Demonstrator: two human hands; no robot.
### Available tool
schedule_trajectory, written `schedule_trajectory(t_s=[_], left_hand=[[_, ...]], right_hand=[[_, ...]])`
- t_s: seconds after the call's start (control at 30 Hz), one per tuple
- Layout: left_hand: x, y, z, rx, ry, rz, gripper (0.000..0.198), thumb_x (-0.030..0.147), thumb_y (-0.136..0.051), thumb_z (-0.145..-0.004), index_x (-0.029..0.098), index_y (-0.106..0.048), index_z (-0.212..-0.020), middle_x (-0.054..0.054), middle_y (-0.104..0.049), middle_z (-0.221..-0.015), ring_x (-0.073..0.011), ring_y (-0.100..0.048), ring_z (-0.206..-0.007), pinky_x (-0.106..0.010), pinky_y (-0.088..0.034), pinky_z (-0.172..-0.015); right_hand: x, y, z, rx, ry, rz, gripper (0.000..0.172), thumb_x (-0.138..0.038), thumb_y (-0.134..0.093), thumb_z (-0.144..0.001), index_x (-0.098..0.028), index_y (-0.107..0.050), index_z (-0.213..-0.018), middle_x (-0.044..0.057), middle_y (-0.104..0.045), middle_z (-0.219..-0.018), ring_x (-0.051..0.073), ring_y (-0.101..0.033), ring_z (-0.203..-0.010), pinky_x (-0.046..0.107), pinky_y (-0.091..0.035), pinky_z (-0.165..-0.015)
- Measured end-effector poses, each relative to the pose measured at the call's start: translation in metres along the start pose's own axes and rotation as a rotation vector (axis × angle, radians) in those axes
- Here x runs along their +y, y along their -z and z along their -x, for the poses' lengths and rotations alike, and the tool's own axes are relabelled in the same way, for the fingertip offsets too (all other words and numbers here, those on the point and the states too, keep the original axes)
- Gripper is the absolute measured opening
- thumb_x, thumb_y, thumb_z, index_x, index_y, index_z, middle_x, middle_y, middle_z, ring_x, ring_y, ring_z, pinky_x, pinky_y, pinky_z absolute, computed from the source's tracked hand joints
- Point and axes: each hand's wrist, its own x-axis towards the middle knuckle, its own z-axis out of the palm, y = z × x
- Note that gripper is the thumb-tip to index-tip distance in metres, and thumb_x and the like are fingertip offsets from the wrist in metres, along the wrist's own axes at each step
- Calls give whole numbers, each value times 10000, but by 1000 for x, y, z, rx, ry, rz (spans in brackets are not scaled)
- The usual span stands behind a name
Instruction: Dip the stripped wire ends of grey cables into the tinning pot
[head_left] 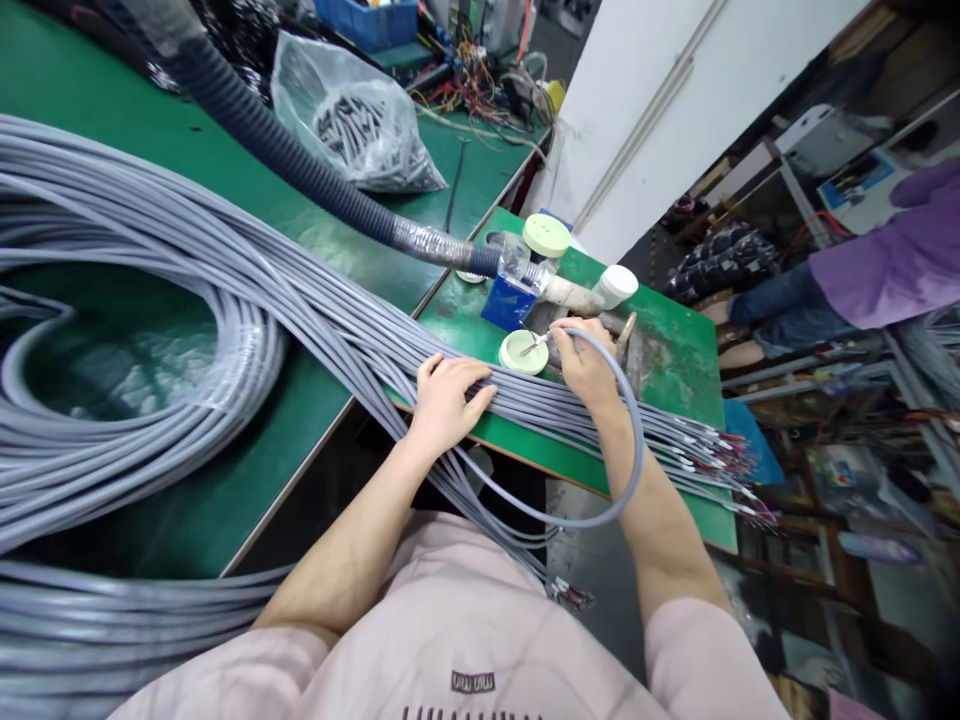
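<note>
Pinched in my right hand is the end of a grey cable, which loops down past my forearm. Its stripped wire ends point into a small pale-green tub; whether they touch what is inside I cannot tell. My left hand lies flat with its fingers spread on a long bundle of grey cables. At the bundle's right end, white sleeves and thin coloured wires fan out. Just behind the tub stands a blue box at the mouth of a dark corrugated hose.
Coiled grey cable covers the left green table. Behind it lies a clear bag of short grey pieces. A lidded tub and a white container stand behind the blue box. A person in purple is at the right.
</note>
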Motion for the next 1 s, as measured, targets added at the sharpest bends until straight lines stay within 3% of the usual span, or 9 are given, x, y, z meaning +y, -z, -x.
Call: schedule_trajectory(t_s=[0.3,0.47,0.6,0.7,1.0], left_hand=[[-1,0,-1,2,1,11,186,344,-581,-868,252,-680,-996,-27,-716,-1120,-214,-607,-1120,-460,-233,-1103],[-1,1,-2,-3,-1,21,188,349,-572,-871,257,-683,-992,-29,-717,-1120,-223,-610,-1116,-472,-233,-1100],[0,1,-3,-1,12,24,188,349,-575,-864,264,-688,-988,-30,-719,-1118,-232,-607,-1118,-481,-234,-1097],[1,1,-3,5,15,22,193,351,-578,-857,268,-692,-989,-25,-723,-1107,-235,-607,-1114,-483,-235,-1096],[-1,-1,-3,15,-8,1,194,357,-575,-863,253,-687,-982,-31,-726,-1096,-232,-612,-1109,-471,-250,-1077]], right_hand=[[-1,-5,-2,-77,24,27,250,-354,-468,-953,-223,-677,-913,31,-730,-920,205,-586,-868,350,-388,-826],[1,20,-3,7,38,26,255,-370,-459,-954,-231,-668,-913,31,-720,-925,204,-591,-872,358,-400,-843],[22,45,-1,87,-26,116,254,-377,-463,-945,-233,-667,-899,38,-710,-901,220,-593,-884,369,-403,-843],[47,52,1,103,-88,196,244,-362,-463,-937,-225,-658,-885,44,-700,-871,227,-589,-870,364,-404,-817],[99,34,-1,58,-204,313,227,-333,-478,-906,-213,-667,-868,59,-715,-859,225,-581,-820,345,-394,-778]])
